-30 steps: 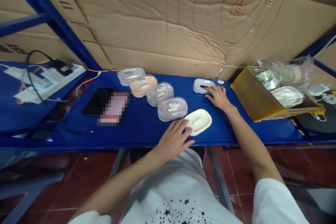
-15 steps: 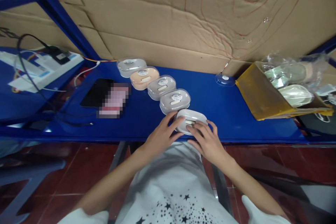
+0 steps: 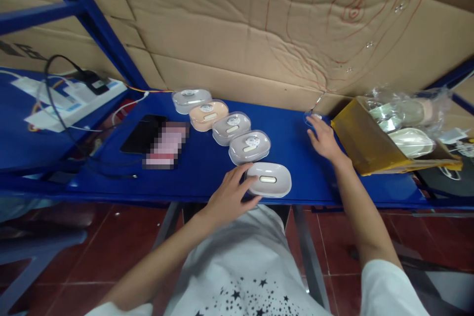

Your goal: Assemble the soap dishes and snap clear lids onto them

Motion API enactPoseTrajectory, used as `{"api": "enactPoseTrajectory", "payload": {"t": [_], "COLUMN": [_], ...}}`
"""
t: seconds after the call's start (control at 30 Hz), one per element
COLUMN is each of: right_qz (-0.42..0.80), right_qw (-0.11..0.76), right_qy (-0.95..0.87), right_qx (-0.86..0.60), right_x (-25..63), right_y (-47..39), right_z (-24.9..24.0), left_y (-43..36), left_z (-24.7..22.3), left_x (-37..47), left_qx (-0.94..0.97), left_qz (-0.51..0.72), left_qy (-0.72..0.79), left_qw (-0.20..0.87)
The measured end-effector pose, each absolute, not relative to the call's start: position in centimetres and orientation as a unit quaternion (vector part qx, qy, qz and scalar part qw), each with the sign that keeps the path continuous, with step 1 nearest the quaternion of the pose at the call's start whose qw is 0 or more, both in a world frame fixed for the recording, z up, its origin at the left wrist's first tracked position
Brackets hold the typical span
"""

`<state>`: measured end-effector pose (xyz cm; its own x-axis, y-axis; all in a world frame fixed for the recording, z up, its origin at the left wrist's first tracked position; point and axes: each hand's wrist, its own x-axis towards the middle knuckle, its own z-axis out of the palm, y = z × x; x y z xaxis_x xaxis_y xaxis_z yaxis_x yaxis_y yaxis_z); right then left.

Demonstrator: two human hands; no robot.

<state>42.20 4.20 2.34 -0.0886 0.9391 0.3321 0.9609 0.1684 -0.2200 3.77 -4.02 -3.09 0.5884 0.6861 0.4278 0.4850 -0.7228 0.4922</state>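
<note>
A pale oval dish [image 3: 276,188] with a small cream piece [image 3: 267,179] in its middle lies near the front edge of the blue table. My left hand [image 3: 232,196] rests against the dish's left end, fingers apart. Over at the right, my right hand [image 3: 323,138] reaches onto a clear lid [image 3: 308,117] with a round sticker, fingers spread and partly covering it. Whether the fingertips touch the lid I cannot tell. Several lidded oval dishes, among them a grey one [image 3: 237,154] and a peach one [image 3: 198,119], form a diagonal row up to the left.
An open cardboard box [image 3: 357,140] with wrapped dishes stands at the right. A dark phone [image 3: 138,134], a blurred pink item [image 3: 166,143], cables and a white power strip [image 3: 74,108] are at the left. Behind stands a cardboard wall [image 3: 207,29].
My right hand has left the pale dish and moved right and away from me to the clear lid. My left hand has stayed at the dish. The view has shifted slightly.
</note>
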Motion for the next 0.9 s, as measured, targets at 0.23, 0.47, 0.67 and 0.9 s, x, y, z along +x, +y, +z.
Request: {"api": "enactPoseTrajectory", "payload": {"t": [0.23,0.47,0.67,0.9], "right_qz": [-0.051,0.048,0.144,0.035], "right_qw": [0.123,0.235,0.264,0.156], "right_qy": [-0.722,-0.737,-0.803,-0.88], "right_qx": [-0.679,-0.632,-0.514,-0.447], "right_x": [45.1,43.1,36.1,29.9], "right_y": [5.3,-6.3,-10.9,-9.3], "right_z": [0.1,-0.7,0.1,1.1], "left_y": [-3.9,-3.7,-3.4,-3.1], "left_z": [-2.8,-2.5,-2.6,-3.1], "left_x": [3.2,3.3,3.4,3.1], "left_qx": [0.872,0.855,0.841,0.843], "left_qz": [0.292,0.294,0.288,0.279], "left_qy": [0.327,0.329,0.335,0.322], "left_qw": [0.218,0.273,0.312,0.327]}}
